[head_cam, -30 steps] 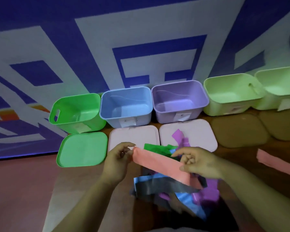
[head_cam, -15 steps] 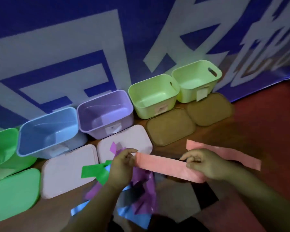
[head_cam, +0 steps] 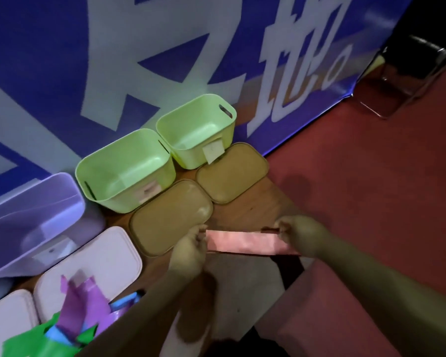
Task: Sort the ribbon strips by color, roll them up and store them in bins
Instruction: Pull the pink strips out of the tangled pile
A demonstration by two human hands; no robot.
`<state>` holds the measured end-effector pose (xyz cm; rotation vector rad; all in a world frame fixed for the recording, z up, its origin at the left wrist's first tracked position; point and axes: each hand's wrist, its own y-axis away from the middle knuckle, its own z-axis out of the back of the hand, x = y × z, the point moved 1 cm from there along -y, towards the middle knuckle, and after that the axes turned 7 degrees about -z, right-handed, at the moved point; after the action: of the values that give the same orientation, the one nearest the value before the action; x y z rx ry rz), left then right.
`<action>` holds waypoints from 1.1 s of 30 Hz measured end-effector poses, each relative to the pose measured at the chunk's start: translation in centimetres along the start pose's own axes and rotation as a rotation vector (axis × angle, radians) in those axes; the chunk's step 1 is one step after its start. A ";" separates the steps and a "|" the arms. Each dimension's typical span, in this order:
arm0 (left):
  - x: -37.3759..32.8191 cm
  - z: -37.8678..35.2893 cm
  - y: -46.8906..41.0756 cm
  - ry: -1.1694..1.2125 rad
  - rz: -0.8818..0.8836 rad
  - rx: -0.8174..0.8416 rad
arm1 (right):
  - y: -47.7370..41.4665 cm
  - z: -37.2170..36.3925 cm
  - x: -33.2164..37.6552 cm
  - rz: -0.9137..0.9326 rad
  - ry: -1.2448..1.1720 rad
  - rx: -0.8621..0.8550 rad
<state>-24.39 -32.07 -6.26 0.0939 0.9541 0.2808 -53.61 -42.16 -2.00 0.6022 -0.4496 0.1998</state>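
Two hands hold one pink ribbon strip stretched level between them, near the front edge of the wooden surface. From my station I see the left hand with fingers curled, pinching the strip's left end. The right hand is clamped on the right end in the same way. The strip sits just beside the nearer tan lid, on its right.

Against the blue and white banner stand two light green bins, the nearer one and the farther one, both upright and side by side. The second tan lid lies flat in front of the farther bin, which has a paper label on its front wall.

To the left stands a purple bin, with a pale lid in front of it. A loose pile of purple, green and blue strips lies at the lower left, partly on that lid and well apart from the pink strip.
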 end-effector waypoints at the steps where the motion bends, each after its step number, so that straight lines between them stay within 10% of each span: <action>1: 0.1 0.0 -0.3 -0.040 0.012 0.024 | -0.2 0.1 0.0 -0.009 0.027 0.001; 33: 19.8 20.4 29.1 -0.236 0.212 -0.368 | 6.8 -25.7 29.6 0.582 0.300 0.210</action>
<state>-2.64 2.31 -4.29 -0.1086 0.6462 0.6231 -20.54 -20.10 -3.73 0.6222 -0.3035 0.8895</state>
